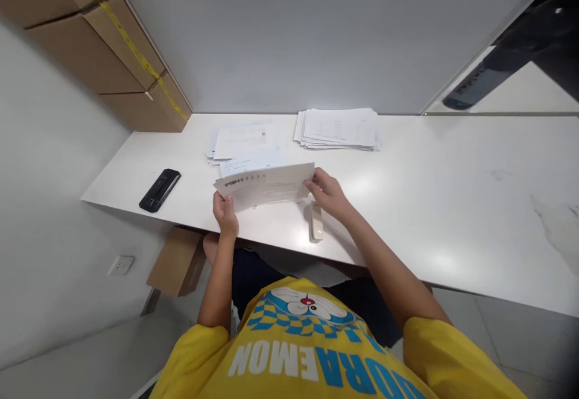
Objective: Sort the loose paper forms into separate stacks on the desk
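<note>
Between my two hands I hold printed paper sheets (271,187), tilted up above the desk's front part. My left hand (225,213) grips the lower left corner, thumb on the near face. At the right edge my right hand (329,191) pinches the same sheets. Just below that hand a beige stapler (316,223) lies on the desk. Behind the held sheets is a loose group of papers (244,141), partly covered by them. A thicker stack of papers (340,128) rests against the back panel.
The white desk (429,206) runs along a grey panel (289,37). A black phone-like device (160,190) lies at the left. Cardboard boxes (104,55) are stacked at the back left, and another box (176,260) stands under the desk. At the far right a dark sleeve (520,37) reaches in.
</note>
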Demonstrator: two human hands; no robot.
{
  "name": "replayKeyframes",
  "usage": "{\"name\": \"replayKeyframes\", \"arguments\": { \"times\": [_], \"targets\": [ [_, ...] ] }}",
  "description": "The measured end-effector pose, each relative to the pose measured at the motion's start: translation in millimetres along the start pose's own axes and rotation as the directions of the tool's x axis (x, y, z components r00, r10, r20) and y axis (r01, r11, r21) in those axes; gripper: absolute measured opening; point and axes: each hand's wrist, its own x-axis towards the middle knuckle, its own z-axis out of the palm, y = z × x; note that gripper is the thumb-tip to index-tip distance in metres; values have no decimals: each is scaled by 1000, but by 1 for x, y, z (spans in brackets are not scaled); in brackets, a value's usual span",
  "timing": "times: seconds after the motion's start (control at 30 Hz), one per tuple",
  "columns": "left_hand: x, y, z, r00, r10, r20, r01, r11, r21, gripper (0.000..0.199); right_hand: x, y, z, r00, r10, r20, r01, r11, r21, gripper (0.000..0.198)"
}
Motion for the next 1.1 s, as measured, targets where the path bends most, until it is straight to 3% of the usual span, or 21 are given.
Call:
{"name": "replayKeyframes", "arguments": {
  "times": [0.07,0.17,0.27,0.33,0.43,0.53,0.67,0.83,0.97,1.1],
  "targets": [
    [-13,11,2,1000,1,21,0,999,-53,46,-22,-10,-18,990,-5,-142,9,1000,24,30],
    [-35,17,2,965,-83,250,132,974,-186,50,-66,-27,-50,970,68,-232,-58,997,52,32],
    [-55,13,7,839,-186,511,320,928,-188,52,-112,-35,-76,945,251,-211,-237,967,89,30],
    [-62,11,14,769,-219,600,346,932,-104,54,-139,-32,-89,895,406,-185,-385,912,139,26],
    [-66,16,30,735,-204,647,239,970,34,49,-170,-22,-105,788,609,-93,-597,792,130,21],
    [-69,28,48,677,-120,726,37,991,129,47,-191,-18,-119,715,697,-49,-696,717,42,18],
    [-75,37,64,540,-2,841,-204,970,134,41,-203,-24,-126,707,705,-55,-707,707,-18,16],
    [-81,37,63,448,-68,892,-185,969,166,29,-207,-31,-120,684,729,3,-729,684,2,21],
    [-88,40,57,430,-149,890,-249,929,276,35,-206,-35,-107,697,716,-32,-709,696,113,21],
    [-95,43,56,436,-207,876,-281,893,352,32,-208,-34,-95,674,737,-52,-713,667,218,23]
  ]
}}
